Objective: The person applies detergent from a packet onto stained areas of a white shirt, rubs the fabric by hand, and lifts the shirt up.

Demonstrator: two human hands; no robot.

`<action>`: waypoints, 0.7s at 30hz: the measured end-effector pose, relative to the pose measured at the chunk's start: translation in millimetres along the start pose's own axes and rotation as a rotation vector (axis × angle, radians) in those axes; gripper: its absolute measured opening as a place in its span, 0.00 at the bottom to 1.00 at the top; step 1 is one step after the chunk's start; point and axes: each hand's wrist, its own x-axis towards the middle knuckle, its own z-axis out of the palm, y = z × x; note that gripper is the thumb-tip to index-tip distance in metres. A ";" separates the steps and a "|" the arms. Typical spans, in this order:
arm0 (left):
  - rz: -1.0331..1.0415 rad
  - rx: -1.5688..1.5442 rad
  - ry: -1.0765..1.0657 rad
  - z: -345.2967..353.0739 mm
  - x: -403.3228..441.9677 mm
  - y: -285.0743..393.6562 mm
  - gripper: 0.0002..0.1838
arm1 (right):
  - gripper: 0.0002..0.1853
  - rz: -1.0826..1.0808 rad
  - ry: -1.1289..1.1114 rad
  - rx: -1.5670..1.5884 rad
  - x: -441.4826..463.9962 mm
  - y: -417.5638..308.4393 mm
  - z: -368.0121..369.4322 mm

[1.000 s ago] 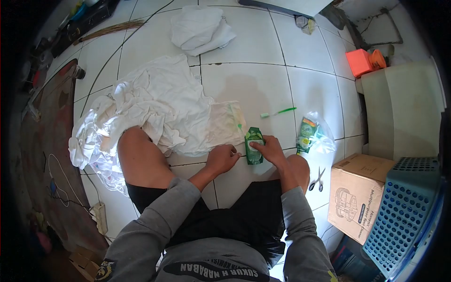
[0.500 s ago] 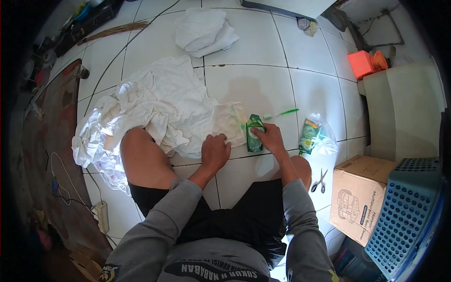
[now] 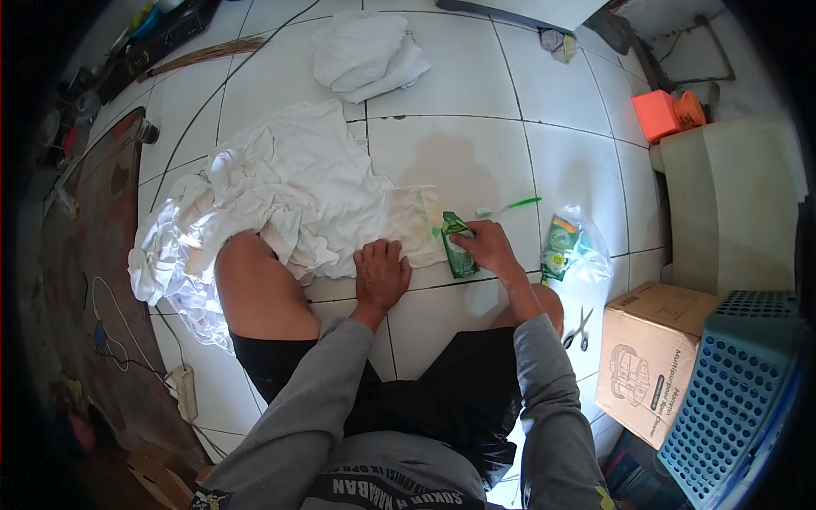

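Observation:
A white garment [image 3: 314, 161] lies spread on the tiled floor, with its sleeve-like end [image 3: 414, 217] pointing right and faint greenish-yellow marks near that end. My left hand [image 3: 382, 276] rests palm down on the garment's near edge, fingers laid forward on the cloth. At the sleeve's end, my right hand [image 3: 490, 248] grips a green refill pouch [image 3: 460, 262], tilted with its top toward the cloth. A green toothbrush [image 3: 514, 205] lies just beyond the right hand. Further right is a clear plastic bag [image 3: 592, 259] with another green pouch [image 3: 558, 242] in it.
Scissors [image 3: 579, 329] lie by my right knee. A cardboard box [image 3: 650, 365] and a blue-green perforated basket [image 3: 731, 382] stand at right. A folded white cloth [image 3: 365, 55] lies ahead. An orange container [image 3: 659, 116] sits at far right; a power strip [image 3: 181, 393] lies at left.
My left hand has shifted slightly left and settled flatter on the garment's edge. The pouch in my right hand has tilted, its top now leaning left.

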 end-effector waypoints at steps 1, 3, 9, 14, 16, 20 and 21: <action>0.006 -0.012 0.019 -0.3 0.2 -0.2 0.18 | 0.19 0.001 0.001 0.003 1.4 0.9 -0.6; 0.009 -0.021 0.040 -0.6 -0.1 -1.5 0.18 | 0.19 -0.028 -0.055 -0.108 4.3 0.4 -2.8; 0.027 -0.001 0.059 -0.8 -0.7 -0.4 0.18 | 0.19 -0.025 -0.118 -0.130 -4.6 7.3 0.9; 0.013 -0.004 0.054 -0.8 0.3 -0.3 0.18 | 0.19 -0.028 -0.098 -0.094 -5.1 6.5 -1.1; 0.014 0.002 0.056 -0.8 0.0 -0.1 0.18 | 0.19 0.030 -0.100 -0.042 0.2 2.7 -2.8; -0.002 0.001 0.038 -1.9 0.6 1.0 0.18 | 0.19 -0.030 -0.046 -0.068 19.6 -0.9 -3.5; -0.001 0.003 0.038 -1.0 0.3 0.7 0.18 | 0.19 -0.033 -0.063 -0.076 24.4 -0.8 -3.5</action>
